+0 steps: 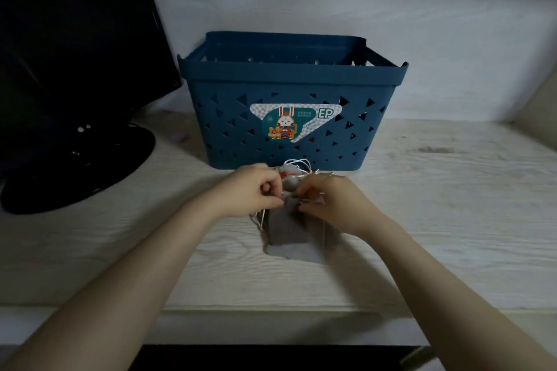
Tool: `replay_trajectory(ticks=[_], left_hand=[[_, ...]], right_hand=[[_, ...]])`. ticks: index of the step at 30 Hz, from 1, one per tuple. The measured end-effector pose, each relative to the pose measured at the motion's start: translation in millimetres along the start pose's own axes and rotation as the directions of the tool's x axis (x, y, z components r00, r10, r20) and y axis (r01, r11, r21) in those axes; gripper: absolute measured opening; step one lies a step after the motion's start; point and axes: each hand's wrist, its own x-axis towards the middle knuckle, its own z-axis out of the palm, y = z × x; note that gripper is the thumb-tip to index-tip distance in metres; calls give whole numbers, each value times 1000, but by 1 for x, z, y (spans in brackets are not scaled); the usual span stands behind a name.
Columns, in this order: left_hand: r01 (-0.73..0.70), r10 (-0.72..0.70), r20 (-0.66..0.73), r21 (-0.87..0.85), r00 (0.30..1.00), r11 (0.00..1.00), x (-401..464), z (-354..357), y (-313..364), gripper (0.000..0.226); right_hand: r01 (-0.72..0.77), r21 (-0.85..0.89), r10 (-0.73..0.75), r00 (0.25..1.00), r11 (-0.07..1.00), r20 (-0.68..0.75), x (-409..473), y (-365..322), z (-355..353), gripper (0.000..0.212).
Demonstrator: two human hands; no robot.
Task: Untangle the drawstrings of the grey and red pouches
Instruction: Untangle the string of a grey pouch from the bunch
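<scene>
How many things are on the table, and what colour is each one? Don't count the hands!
Blue: 1, the basket
Black: 1, the monitor with its round stand
Grey: 1, the grey pouch
Red: 1, the red pouch, only a small bit showing between the hands
Total: 4
The white drawstrings are too tangled to count.

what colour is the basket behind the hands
Dark blue basket, with triangular cut-outs; clearest in the head view.
</scene>
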Motion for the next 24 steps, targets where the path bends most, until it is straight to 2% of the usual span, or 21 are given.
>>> replay_trajectory(ticks=[3, 6, 8, 11, 14, 17, 21, 22, 24], left_hand=[[-71, 59, -109, -107, 992, 992, 2, -1, 0, 25], [-126, 61, -186, -362, 981, 923, 8, -7, 10, 16], [-132, 32, -244, -409, 969, 903, 15, -9, 15, 20], [-80, -35, -285, -383, 958, 920, 27, -5, 19, 20], [4, -114, -290, -353, 950, 935, 38, 1, 17, 11], [70, -163, -296, -302, 941, 951, 50, 0, 14, 13], [126, -226, -229, -381, 947, 916, 58, -3, 7, 25], [146, -238, -219, -365, 946, 919, 59, -3, 6, 24], [180, -243, -230, -264, 942, 948, 60, 0, 6, 20]], right_hand=[[-45, 229, 70, 992, 972, -104, 0, 1, -7, 7], [-95, 471, 198, 965, 877, -173, 4, 3, -23, 14], [-77, 532, 215, 955, 844, -204, 9, 4, -30, 16], [-75, 502, 220, 946, 862, -237, 17, 9, -30, 18], [-105, 481, 249, 937, 870, -245, 24, 17, -28, 22], [-149, 567, 332, 914, 810, -235, 32, 27, -33, 25], [-256, 603, 411, 902, 756, -132, 43, 36, -39, 22], [-283, 563, 420, 898, 777, -128, 45, 37, -40, 21], [-333, 343, 406, 898, 878, -168, 47, 39, -44, 17]])
